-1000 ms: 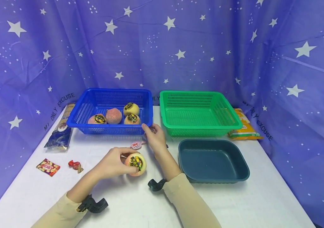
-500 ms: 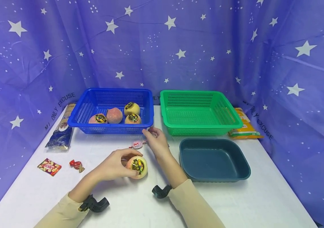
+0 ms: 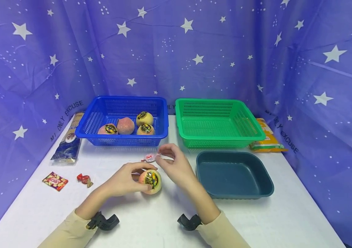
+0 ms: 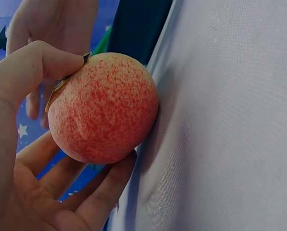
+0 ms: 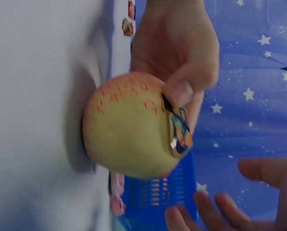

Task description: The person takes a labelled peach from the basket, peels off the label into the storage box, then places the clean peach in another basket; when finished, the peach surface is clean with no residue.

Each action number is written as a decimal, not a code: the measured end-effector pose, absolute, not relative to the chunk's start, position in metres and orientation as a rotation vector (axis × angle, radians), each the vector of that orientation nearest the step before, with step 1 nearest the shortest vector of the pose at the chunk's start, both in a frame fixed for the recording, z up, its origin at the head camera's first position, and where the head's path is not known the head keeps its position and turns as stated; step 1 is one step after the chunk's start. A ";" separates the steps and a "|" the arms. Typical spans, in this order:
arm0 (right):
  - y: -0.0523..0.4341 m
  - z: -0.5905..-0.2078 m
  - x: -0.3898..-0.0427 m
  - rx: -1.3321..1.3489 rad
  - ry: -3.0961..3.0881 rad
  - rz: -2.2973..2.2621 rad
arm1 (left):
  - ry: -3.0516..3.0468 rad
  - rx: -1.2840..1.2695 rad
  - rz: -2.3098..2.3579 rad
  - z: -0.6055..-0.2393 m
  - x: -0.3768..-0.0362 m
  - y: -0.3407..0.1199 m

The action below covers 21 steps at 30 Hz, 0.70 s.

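A yellow-pink peach [image 3: 151, 181] with a dark and gold sticker [image 3: 151, 178] rests on the white table, and my left hand [image 3: 132, 177] grips it with the thumb on top. The left wrist view shows the speckled red side of the peach [image 4: 102, 108] between thumb and fingers. My right hand [image 3: 167, 157] hovers just right of the peach and behind it, fingers loosely curled and holding nothing. In the right wrist view the peach [image 5: 129, 125] shows its sticker [image 5: 179, 130] lifting at one edge under the left thumb, and my right fingertips [image 5: 220, 207] are spread at the bottom.
A blue basket [image 3: 120, 136] holds several peaches. Beside it stand a green basket [image 3: 222, 140] and a dark teal tray [image 3: 234, 196]. A pink candy [image 3: 149, 157], a red candy [image 3: 83, 179], a snack packet [image 3: 55, 181], a blue bag [image 3: 68, 143] and a yellow packet [image 3: 267, 139] lie about.
My right hand has drawn back from the blue basket's front edge toward the peach. The left hand keeps hold of the peach, which has shifted slightly right.
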State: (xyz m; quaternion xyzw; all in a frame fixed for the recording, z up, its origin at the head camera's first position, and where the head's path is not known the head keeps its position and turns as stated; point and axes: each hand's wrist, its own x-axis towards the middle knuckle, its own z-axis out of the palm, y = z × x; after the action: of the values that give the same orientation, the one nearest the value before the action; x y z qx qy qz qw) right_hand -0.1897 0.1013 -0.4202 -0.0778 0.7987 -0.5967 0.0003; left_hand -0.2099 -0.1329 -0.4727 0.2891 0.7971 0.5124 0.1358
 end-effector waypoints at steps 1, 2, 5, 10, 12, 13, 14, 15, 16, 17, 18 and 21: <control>0.104 -0.419 -0.188 -0.319 2.548 -1.803 | 2.302 0.834 1.486 -0.473 -0.210 -0.133; 0.106 -0.417 -0.187 -0.393 2.575 -1.734 | 2.304 0.832 1.480 -0.473 -0.211 -0.133; 0.110 -0.414 -0.184 -0.615 2.647 -1.513 | 2.298 0.816 1.478 -0.473 -0.211 -0.134; 0.112 -0.412 -0.181 -0.842 2.678 -1.276 | 2.270 0.812 1.499 -0.474 -0.213 -0.136; 0.111 -0.414 -0.181 -0.870 2.684 -1.218 | 2.258 0.818 1.505 -0.474 -0.214 -0.136; 0.111 -0.415 -0.181 -0.882 2.688 -1.194 | 2.246 0.813 1.508 -0.474 -0.214 -0.137; 0.110 -0.416 -0.182 -0.890 2.691 -1.169 | 2.241 0.810 1.506 -0.474 -0.214 -0.137; 0.109 -0.416 -0.182 -0.898 2.698 -1.146 | 2.230 0.810 1.504 -0.474 -0.214 -0.137; 0.109 -0.417 -0.182 -0.906 2.701 -1.130 | 2.224 0.814 1.496 -0.474 -0.214 -0.137; 0.108 -0.417 -0.182 -0.910 2.699 -1.118 | 2.221 0.809 1.487 -0.474 -0.213 -0.137; 0.108 -0.418 -0.182 -0.916 2.697 -1.106 | 2.215 0.811 1.483 -0.474 -0.213 -0.137; 0.107 -0.419 -0.183 -0.930 2.697 -1.095 | 2.206 0.805 1.471 -0.473 -0.212 -0.137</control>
State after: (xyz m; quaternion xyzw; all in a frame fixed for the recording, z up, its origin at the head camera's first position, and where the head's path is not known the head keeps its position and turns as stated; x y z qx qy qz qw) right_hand -0.1828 0.1069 -0.4187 -0.3040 0.8818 -0.3580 0.0432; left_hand -0.2120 -0.1370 -0.4732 0.2854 0.7826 0.5217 0.1843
